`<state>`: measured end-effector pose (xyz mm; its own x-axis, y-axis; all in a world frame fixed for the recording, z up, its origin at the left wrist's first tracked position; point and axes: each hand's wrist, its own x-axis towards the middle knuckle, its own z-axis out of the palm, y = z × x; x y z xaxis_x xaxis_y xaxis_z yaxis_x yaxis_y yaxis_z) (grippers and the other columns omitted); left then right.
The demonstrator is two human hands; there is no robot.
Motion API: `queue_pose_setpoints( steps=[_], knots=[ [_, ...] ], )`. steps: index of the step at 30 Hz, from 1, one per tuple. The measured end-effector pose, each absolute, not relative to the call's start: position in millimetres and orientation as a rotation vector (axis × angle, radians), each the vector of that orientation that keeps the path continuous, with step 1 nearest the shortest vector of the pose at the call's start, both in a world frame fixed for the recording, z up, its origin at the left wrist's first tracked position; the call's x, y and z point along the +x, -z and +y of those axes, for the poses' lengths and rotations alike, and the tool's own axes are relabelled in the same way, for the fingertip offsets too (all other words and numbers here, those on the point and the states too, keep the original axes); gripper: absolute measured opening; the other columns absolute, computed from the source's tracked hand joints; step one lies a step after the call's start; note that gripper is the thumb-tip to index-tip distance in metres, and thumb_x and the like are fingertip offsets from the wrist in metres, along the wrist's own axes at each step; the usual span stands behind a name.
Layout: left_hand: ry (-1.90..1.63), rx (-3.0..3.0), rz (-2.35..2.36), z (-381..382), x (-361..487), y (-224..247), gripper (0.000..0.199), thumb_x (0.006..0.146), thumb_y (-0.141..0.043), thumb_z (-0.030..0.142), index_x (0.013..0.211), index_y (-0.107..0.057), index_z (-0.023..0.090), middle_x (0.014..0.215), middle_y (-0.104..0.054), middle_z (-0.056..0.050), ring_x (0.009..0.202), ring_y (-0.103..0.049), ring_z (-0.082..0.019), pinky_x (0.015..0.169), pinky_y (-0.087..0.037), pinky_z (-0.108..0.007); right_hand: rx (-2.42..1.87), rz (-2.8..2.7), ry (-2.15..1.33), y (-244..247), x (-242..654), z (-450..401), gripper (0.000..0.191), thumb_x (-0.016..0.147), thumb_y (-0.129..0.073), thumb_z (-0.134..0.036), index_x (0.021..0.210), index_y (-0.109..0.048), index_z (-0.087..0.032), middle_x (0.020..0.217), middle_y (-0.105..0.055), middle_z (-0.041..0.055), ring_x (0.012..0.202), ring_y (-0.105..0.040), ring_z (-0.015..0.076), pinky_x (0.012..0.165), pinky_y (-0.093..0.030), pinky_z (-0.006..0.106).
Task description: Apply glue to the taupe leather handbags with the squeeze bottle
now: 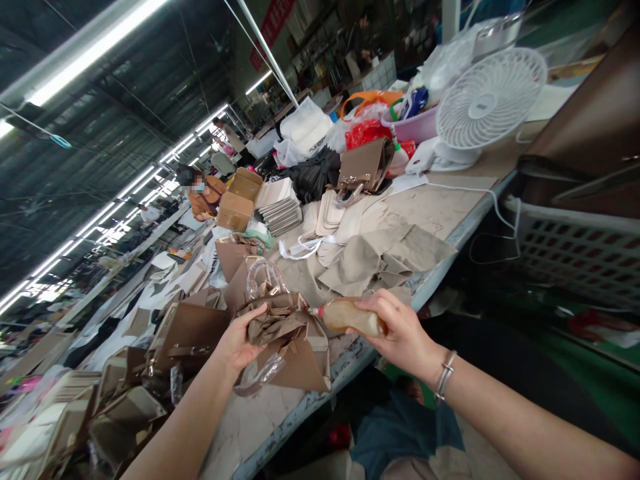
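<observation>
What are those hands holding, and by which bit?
The right hand holds a bottle around its base end; the left hand holds bunched brown fabric by its left side.

the fingers of the left hand are partly hidden beneath the folded brown fabric. the right hand covers part of the bottle; contact between its tip and the fabric cannot be determined. both forearms are cut off at the lower border. brown bags at lower left are blurred. at right, the edge truncates the white basket and a large brown item. lettering on the red banner is illegible; a distant person is too small for detail.
</observation>
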<state>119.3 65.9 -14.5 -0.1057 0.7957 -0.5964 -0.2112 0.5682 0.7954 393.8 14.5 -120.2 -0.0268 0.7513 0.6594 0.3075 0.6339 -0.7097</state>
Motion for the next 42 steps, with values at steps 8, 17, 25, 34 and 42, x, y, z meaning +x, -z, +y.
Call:
queue_pose_setpoints(
  steps=[8,17,25,34,42],
  knots=[
    [-0.915,0.543,1.441,63,122,11,0.018,0.085,-0.053,0.008,0.094,-0.068,0.004,0.077,-0.076,-0.014,0.069,-0.073,-0.024,0.065,-0.062,-0.032,-0.909,-1.513,-0.403,118,390,26,0.032,0.083,-0.068,-0.035,0.109,-0.053,-0.025,0.094,-0.062,0.0057,0.084,-0.06,0.0194,0.07,-0.051,0.031],
    [-0.921,0.536,1.429,64,122,14,0.018,0.084,-0.054,0.008,0.095,-0.068,0.005,0.082,-0.076,-0.014,0.074,-0.073,-0.025,0.069,-0.062,-0.034,-1.041,-1.612,-0.573,131,395,10,0.029,0.082,-0.068,-0.037,0.104,-0.054,-0.024,0.092,-0.061,0.0049,0.083,-0.06,0.0187,0.068,-0.05,0.028],
    [-0.902,0.547,1.401,63,115,16,0.018,0.083,-0.057,0.011,0.096,-0.069,0.005,0.086,-0.076,-0.015,0.075,-0.073,-0.025,0.072,-0.062,-0.035,-1.048,-1.537,-0.558,130,393,12,0.031,0.081,-0.07,-0.039,0.103,-0.055,-0.023,0.09,-0.062,0.004,0.081,-0.06,0.0186,0.067,-0.049,0.028],
    [-0.913,0.556,1.436,64,118,17,0.022,0.082,-0.057,0.01,0.101,-0.067,0.004,0.083,-0.076,-0.015,0.073,-0.073,-0.025,0.069,-0.062,-0.035,-1.142,-1.591,-0.645,141,393,11,0.029,0.08,-0.07,-0.038,0.101,-0.057,-0.023,0.09,-0.063,0.0036,0.08,-0.061,0.0184,0.067,-0.049,0.028],
    [-0.911,0.572,1.41,64,115,20,0.019,0.081,-0.058,0.01,0.096,-0.069,0.005,0.087,-0.076,-0.015,0.078,-0.073,-0.026,0.073,-0.061,-0.037,-1.273,-1.518,-0.855,149,390,4,0.025,0.078,-0.069,-0.042,0.088,-0.056,-0.023,0.07,-0.06,-0.0028,0.062,-0.057,0.014,0.055,-0.046,0.023]
  ],
)
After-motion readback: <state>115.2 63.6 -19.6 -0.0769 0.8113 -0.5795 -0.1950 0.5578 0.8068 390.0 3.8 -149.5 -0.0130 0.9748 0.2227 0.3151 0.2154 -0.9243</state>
